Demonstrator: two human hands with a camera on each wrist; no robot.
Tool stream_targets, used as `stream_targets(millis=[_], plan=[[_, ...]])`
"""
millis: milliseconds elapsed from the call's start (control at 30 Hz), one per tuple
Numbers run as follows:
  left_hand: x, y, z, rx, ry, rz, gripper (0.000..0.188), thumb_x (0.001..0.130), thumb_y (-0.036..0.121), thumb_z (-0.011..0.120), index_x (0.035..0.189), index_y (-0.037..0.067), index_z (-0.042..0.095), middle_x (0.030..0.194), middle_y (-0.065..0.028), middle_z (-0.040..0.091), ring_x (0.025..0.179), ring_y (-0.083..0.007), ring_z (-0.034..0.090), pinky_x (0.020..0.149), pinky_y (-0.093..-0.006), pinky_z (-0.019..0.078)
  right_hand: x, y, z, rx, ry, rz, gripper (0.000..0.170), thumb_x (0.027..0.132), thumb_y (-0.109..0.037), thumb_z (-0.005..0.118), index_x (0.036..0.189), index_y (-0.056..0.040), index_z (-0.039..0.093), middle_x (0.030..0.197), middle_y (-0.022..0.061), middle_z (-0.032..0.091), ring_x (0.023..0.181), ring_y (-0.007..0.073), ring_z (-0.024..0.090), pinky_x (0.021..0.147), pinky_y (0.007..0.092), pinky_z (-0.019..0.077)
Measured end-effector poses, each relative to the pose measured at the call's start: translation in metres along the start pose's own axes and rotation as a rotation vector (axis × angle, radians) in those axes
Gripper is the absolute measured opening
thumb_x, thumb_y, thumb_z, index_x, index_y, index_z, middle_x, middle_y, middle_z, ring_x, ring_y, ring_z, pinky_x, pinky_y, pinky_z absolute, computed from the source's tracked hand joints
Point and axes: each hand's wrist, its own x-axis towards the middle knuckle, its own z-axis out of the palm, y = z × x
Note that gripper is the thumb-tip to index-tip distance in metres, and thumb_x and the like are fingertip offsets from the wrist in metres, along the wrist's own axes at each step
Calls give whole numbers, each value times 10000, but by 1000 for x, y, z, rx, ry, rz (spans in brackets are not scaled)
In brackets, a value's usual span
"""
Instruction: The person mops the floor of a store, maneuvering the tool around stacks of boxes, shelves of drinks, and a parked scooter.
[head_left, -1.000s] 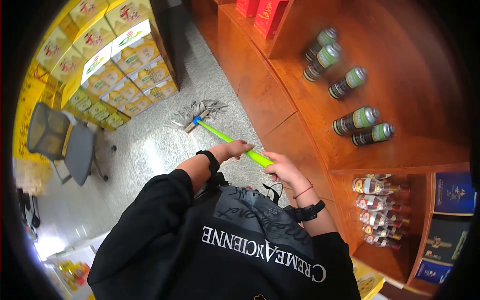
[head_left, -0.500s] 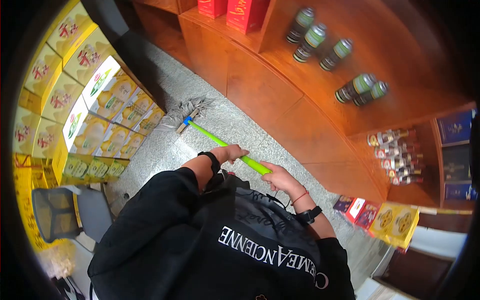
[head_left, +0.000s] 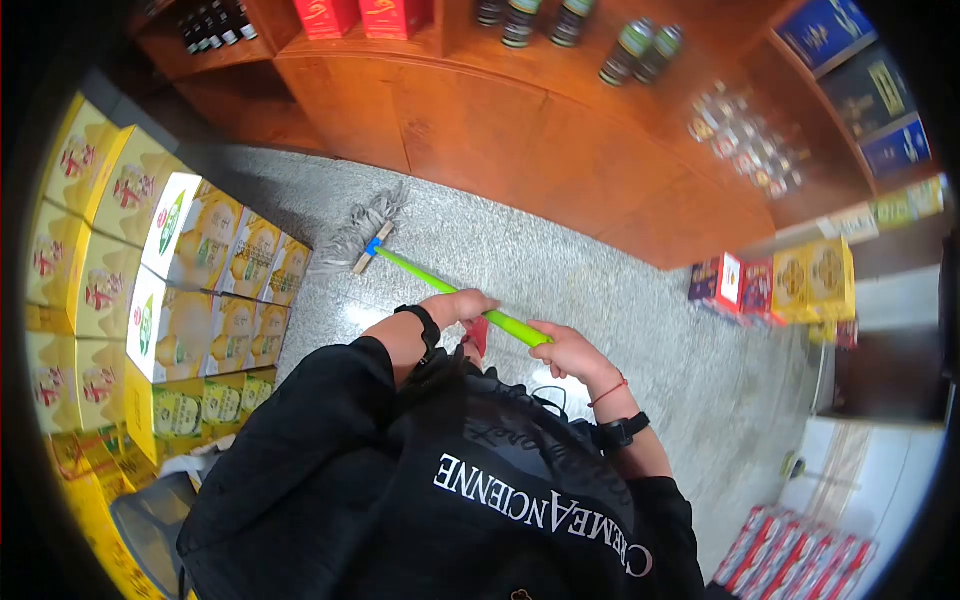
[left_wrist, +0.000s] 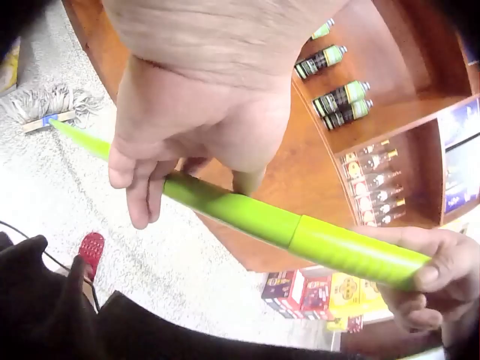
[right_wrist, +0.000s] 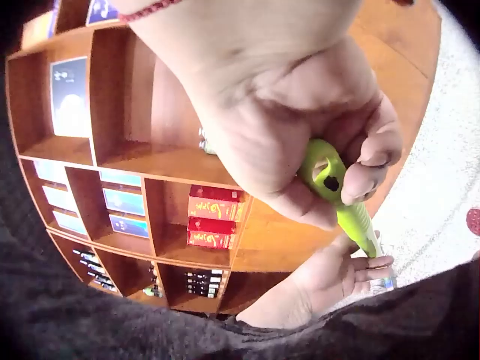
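Both hands hold a string mop with a bright green handle (head_left: 420, 273). Its grey strands (head_left: 345, 240) spread on the speckled floor beside stacked cartons, below a blue joint (head_left: 374, 246) on a flat bar. My left hand (head_left: 462, 303) grips partway up the handle; in the left wrist view its fingers (left_wrist: 139, 191) bend around the green tube. At the top end, my right hand (head_left: 570, 352) wraps the ribbed grip (left_wrist: 360, 255). The right wrist view shows the handle's end cap (right_wrist: 326, 176) poking out between thumb and fingers.
Yellow and white cartons (head_left: 180, 310) are stacked at the left, with a grey chair (head_left: 150, 520) below them. A curved wooden cabinet (head_left: 520, 150) with cans and bottles runs across the far side. Gift boxes (head_left: 770, 285) stand at the right. A red shoe (left_wrist: 91, 251) shows on the floor.
The head view has swung to the right, bringing the gift boxes and a red-and-white stack into view. The mop head appears slightly farther left, by the cartons. Both hands keep their hold.
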Motion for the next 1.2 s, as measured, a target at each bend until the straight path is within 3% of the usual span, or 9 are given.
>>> stream_targets(millis=[100,200,367,467,667,733,833,967,1200], plan=[[-3,-39,41,-10,-115,96,577,817,475,490,941,-84,567,881,-176,559,642,-267,592,552,-359,497,-36,32,42,101,48,-8,558,756,-169,573,1281,-64,419,597,-5,456,408,82,436,374,215,353],[-81,-4,56,41,-49,35,496,822,476,481,921,2,587,821,-114,551,575,-208,557,518,-330,448,-66,41,73,153,127,22,524,772,-182,564,1272,-87,440,559,-22,427,399,78,425,370,213,346],[-96,-35,68,133,-139,-73,514,817,534,453,979,55,548,751,-86,567,568,-153,560,457,-316,365,-101,42,139,203,372,26,446,773,-174,555,1212,-109,515,553,-21,432,393,81,415,369,216,350],[-109,-69,71,143,-131,-132,448,816,534,456,892,102,548,666,-54,563,515,-143,544,452,-325,358,-112,42,192,240,469,-12,410,764,-167,551,1166,-84,552,576,-8,472,402,81,423,379,217,362],[-176,-151,45,164,-253,-53,383,814,478,472,913,113,534,710,-65,564,533,-148,548,429,-317,331,-110,36,322,415,485,-49,420,753,-155,550,1162,-58,549,619,8,514,452,76,451,409,223,379],[-198,-179,38,186,-222,-73,376,813,471,473,918,114,532,736,-70,556,544,-149,551,428,-315,327,-104,38,360,427,448,-151,456,759,-152,543,1206,-70,513,638,14,530,467,80,458,428,225,385],[-213,-210,34,245,-207,-83,370,813,459,478,922,110,532,776,-76,541,563,-153,558,416,-308,317,-120,28,411,422,408,-55,498,765,-156,538,1252,-83,466,645,21,536,483,84,475,447,222,394],[-224,-239,55,354,-318,-140,375,811,448,493,916,91,544,778,-75,531,570,-158,563,387,-293,295,-144,36,459,509,390,-12,512,774,-165,539,1274,-108,445,653,25,522,503,90,499,451,230,406],[-253,-249,112,501,-415,-158,417,816,465,495,888,61,567,706,-81,582,530,-156,572,410,-288,308,-200,65,511,498,540,24,480,775,-175,534,1251,-134,477,682,24,519,441,101,483,408,237,415]])
